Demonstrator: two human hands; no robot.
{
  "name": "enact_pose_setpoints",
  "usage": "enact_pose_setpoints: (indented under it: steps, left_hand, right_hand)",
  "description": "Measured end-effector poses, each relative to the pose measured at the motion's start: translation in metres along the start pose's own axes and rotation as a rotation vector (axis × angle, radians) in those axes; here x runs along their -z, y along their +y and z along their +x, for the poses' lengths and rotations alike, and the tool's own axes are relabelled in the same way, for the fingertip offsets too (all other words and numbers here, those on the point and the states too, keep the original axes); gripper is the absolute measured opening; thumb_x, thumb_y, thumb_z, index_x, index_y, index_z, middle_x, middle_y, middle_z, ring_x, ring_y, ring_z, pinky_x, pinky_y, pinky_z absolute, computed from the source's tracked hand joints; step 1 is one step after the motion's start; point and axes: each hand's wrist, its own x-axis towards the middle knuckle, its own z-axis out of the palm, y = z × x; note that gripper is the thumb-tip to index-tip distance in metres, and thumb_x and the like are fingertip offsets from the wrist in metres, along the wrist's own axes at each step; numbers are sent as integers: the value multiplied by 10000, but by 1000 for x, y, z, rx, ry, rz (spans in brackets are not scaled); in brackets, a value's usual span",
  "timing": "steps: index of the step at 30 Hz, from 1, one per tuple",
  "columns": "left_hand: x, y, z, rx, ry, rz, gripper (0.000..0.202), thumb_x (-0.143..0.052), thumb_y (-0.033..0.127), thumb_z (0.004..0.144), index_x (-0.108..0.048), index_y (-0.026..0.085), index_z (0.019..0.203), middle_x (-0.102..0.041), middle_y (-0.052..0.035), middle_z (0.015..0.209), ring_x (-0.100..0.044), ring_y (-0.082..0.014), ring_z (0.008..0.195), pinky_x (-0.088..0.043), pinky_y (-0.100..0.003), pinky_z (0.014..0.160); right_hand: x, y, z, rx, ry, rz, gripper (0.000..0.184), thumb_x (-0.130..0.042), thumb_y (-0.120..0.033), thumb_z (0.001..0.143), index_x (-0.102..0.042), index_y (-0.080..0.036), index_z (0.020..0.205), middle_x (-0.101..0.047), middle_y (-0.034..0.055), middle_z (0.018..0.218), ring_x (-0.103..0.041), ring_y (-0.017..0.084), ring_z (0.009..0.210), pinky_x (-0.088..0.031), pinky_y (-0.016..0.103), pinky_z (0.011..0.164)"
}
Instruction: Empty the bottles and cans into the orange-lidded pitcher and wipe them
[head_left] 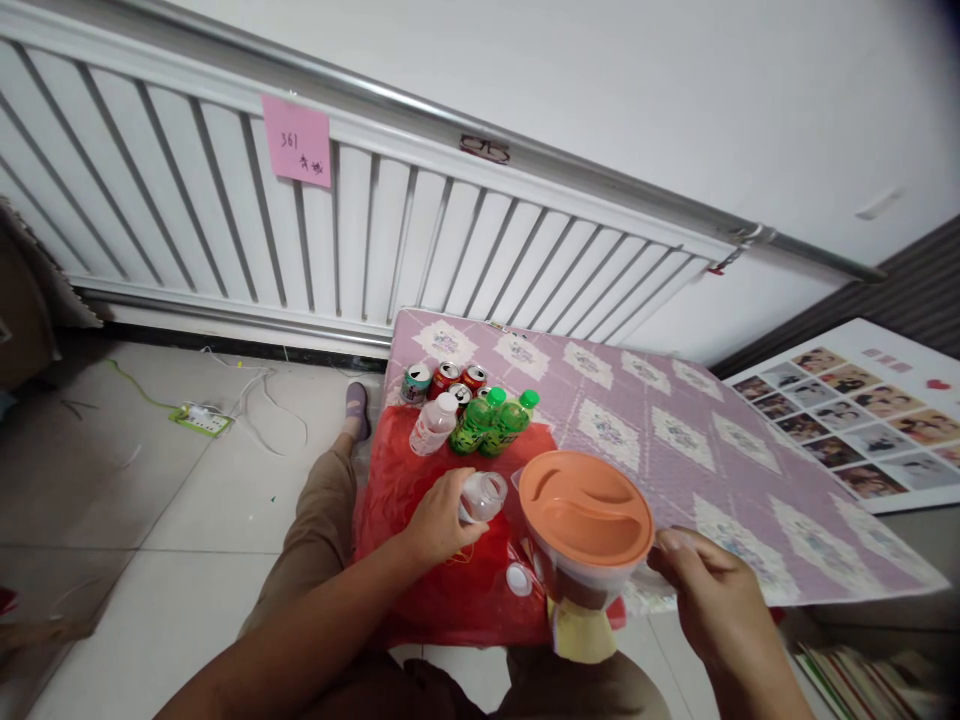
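My left hand [435, 520] is closed around a small clear plastic bottle [484, 497] with no cap on, its mouth tilted toward the pitcher. My right hand [701, 570] grips the side of a clear plastic pitcher [592, 582] with an orange lid [589, 508]; its handle is mostly hidden by my fingers. The two vessels are close together, and I see no liquid passing between them. A loose white cap [518, 578] lies on the red plastic sheet [420, 610] below the bottle. Under the pitcher sticks out a piece of yellow paper or cloth [583, 635].
Behind my left hand stand a white-capped bottle [433, 425], two green bottles [506, 425] and several opened cans [446, 377]. A quilted floral cover [600, 420] spreads to the right. The radiator [375, 220] runs behind. A power strip [201, 420] lies on the floor.
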Motion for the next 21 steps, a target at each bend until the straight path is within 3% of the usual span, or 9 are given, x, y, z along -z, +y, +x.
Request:
enact_pose_setpoints:
  steps: [11,21]
  left_hand:
    - [-1,-2,1,-13,3,-2,759,-793,191,667,-449,202,1343,-570,-136,1318,-552,-322,1234,-436,-499,1079]
    - [0,-3,1,-49,6,26,764,-797,188,667,-449,170,1348,-576,-160,1324,-557,-331,1233,-447,-492,1075]
  right_hand:
    - [4,-5,10,-47,-144,-160,385,-758,-567,568,-631,-208,504,-528,-3,495,-479,162,524,-412,290,495]
    - [0,-26,9,-63,-148,-201,326,-760,-529,514,-678,-214,490,-585,15,512,-517,172,541,-468,295,541]
